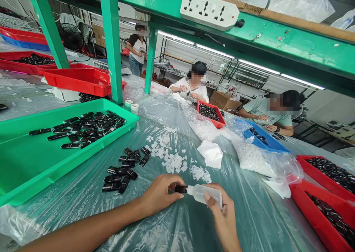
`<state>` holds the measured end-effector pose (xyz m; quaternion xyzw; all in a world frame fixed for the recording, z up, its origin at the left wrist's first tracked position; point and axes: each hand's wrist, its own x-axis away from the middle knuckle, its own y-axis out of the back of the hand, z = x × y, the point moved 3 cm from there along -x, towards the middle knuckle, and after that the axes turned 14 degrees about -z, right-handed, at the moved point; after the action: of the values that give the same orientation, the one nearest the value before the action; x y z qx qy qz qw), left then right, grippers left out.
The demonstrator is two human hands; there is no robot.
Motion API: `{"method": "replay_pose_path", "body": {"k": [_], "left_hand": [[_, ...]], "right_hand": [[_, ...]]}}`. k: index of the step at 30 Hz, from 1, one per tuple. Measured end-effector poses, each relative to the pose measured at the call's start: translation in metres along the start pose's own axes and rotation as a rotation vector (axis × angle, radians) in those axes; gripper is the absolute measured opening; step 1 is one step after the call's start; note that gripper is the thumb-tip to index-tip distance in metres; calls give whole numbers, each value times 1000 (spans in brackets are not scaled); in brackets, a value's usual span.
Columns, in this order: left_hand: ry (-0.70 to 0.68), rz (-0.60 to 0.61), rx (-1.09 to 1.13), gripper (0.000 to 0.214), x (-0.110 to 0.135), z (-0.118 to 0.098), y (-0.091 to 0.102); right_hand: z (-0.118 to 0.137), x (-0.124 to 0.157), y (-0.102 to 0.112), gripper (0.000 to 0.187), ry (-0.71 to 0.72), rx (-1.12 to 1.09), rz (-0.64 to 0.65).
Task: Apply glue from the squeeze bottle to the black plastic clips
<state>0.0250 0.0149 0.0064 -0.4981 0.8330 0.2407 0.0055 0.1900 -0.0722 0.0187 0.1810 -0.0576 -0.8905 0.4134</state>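
Between the thumb and fingers of my left hand (162, 194) is a small black plastic part (181, 189). My right hand (223, 211) is wrapped round a translucent squeeze bottle (203, 194), tilted on its side. The bottle's tip meets the right end of the black part; whether any liquid comes out cannot be seen. Left of my hands lies a loose group of similar black parts (122, 170). Just beyond my hands are small white translucent pieces (174, 162) and a heap of finer ones (200, 173).
A green tray (55, 165) with black parts stands on the left. Red bins (307, 196) line the right, near a bag of white pieces (252, 157). A green shelf beam (266, 26) with a power strip (209, 9) crosses overhead. Several people work beyond the table.
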Motion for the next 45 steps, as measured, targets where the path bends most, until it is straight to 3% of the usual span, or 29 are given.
{"method": "replay_pose_path", "body": {"k": [7, 15, 21, 33, 45], "left_hand": [[-28, -16, -45, 12, -1, 2, 1], [-50, 4, -62, 13, 1, 0, 1], [-53, 11, -58, 12, 0, 1, 0], [-81, 45, -3, 17, 0, -1, 0], [-86, 30, -17, 18, 0, 0, 0]], "right_hand": [[-1, 0, -1, 28, -23, -48, 85], [-2, -2, -1, 27, -12, -26, 26], [-5, -2, 0, 28, -44, -38, 90], [-9, 0, -1, 28, -69, -76, 39], [-4, 3, -1, 26, -3, -25, 17]]}}
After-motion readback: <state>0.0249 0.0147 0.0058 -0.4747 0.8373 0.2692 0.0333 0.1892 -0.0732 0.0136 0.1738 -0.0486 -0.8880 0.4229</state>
